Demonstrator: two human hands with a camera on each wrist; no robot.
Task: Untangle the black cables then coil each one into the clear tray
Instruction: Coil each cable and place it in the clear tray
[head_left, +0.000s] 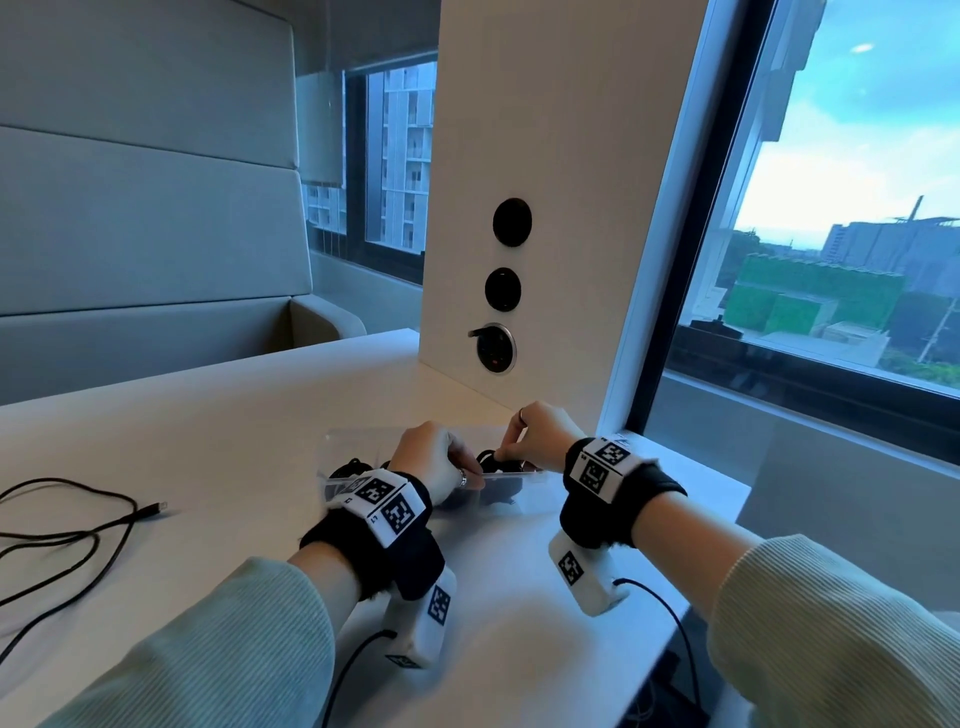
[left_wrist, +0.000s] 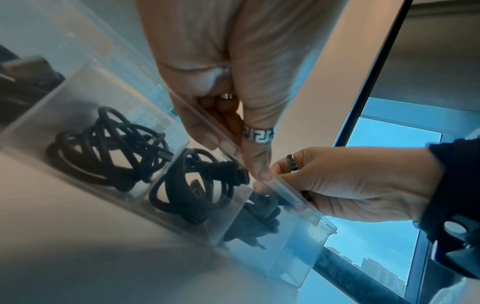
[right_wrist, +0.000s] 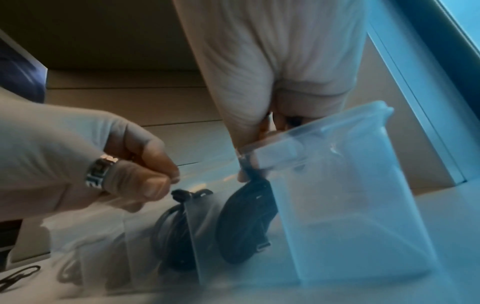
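A clear tray (head_left: 363, 434) with divided compartments stands on the white table (head_left: 234, 415) under both hands. My left hand (head_left: 467, 473) pinches its near rim, thumb outside and fingers inside (left_wrist: 233, 158). My right hand (head_left: 501, 454) reaches down into a compartment and grips a coiled black cable (left_wrist: 259, 218), whose coil (right_wrist: 246, 224) stands on edge against a divider. Two more black coils (left_wrist: 109, 146) (left_wrist: 197, 185) lie in the compartments to its left. One loose black cable (head_left: 78, 530) sprawls uncoiled at the table's left side.
A white pillar with round sockets (head_left: 511, 223) rises just behind the tray. A window (head_left: 831, 260) runs along the right, and the table's edge drops off there. A grey bench (head_left: 156, 260) stands beyond the table. Thin black leads (head_left: 670, 623) hang from the wrist cameras.
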